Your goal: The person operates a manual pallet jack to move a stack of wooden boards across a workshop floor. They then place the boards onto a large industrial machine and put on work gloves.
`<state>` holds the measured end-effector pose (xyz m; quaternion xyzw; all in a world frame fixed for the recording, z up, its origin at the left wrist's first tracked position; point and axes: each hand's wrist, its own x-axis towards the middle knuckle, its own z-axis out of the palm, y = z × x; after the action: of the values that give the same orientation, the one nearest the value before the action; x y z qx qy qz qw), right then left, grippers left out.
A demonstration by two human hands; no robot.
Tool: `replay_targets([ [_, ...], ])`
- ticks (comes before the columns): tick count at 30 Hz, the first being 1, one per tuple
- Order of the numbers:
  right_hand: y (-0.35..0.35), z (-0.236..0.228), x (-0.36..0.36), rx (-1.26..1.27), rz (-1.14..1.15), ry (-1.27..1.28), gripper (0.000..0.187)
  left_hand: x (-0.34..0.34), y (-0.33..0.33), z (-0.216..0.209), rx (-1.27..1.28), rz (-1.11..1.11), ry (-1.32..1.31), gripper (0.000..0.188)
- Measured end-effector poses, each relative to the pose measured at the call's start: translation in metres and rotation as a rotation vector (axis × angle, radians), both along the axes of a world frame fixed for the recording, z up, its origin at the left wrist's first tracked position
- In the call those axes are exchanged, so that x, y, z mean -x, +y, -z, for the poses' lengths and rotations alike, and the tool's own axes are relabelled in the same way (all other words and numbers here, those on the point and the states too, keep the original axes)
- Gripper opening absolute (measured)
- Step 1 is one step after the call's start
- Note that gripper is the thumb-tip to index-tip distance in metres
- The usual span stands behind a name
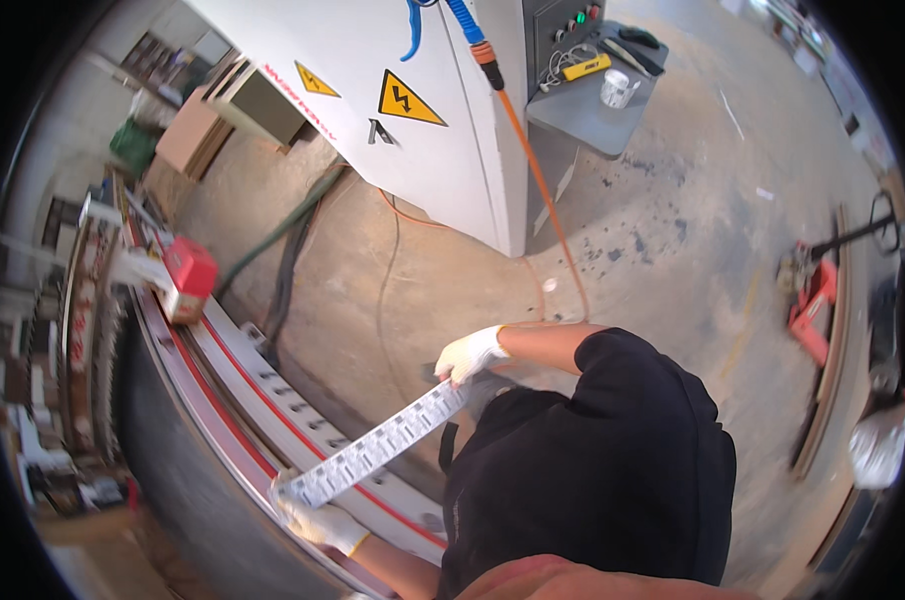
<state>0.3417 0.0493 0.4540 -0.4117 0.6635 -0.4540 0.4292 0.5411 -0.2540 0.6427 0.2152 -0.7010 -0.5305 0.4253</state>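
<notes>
A long, narrow strip of printed labels (pixel 381 446), white with grey and black marks, is stretched diagonally between my two gloved hands. My left hand (pixel 318 520), in a white glove, closes on its lower left end, above the red-striped rail of a long machine. At the strip's upper right end, my right hand (pixel 471 355), also gloved in white, grips it near my body. The printed face is turned up; the marks are too small to make out.
The long machine rail (pixel 263 400) runs beside me, with a red and white unit (pixel 190 275) on it. Ahead stands a white cabinet (pixel 423 150) with an orange hose (pixel 538 170). A grey shelf (pixel 603 110) holds tools and a white cup. A red pallet jack (pixel 815 310) stands right.
</notes>
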Motion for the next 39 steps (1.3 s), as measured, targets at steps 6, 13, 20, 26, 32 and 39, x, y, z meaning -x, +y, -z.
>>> replay_targets([
  [6,0.232,-0.018,-0.064,-0.509,-0.099,0.088,0.038,-0.081,0.139,0.066,-0.251,0.178,-0.356,0.031],
  [13,0.409,-0.092,-0.065,-0.413,0.096,-0.063,0.041,-0.068,0.250,0.047,-0.268,0.215,-0.476,0.033],
  [20,0.555,-0.103,-0.007,-0.401,0.168,0.142,0.035,-0.094,0.403,0.055,-0.493,0.152,-0.360,0.015],
  [26,0.773,-0.150,0.068,-0.251,0.644,0.150,0.031,0.020,0.577,0.056,-0.461,0.361,-0.346,0.019],
  [32,0.858,-0.209,0.207,0.108,1.124,0.211,0.037,0.200,0.625,0.002,-0.195,0.290,-0.267,0.015],
  [39,0.769,-0.275,0.428,0.113,1.079,0.418,0.037,0.353,0.570,-0.053,-0.708,0.397,-0.012,0.027],
])
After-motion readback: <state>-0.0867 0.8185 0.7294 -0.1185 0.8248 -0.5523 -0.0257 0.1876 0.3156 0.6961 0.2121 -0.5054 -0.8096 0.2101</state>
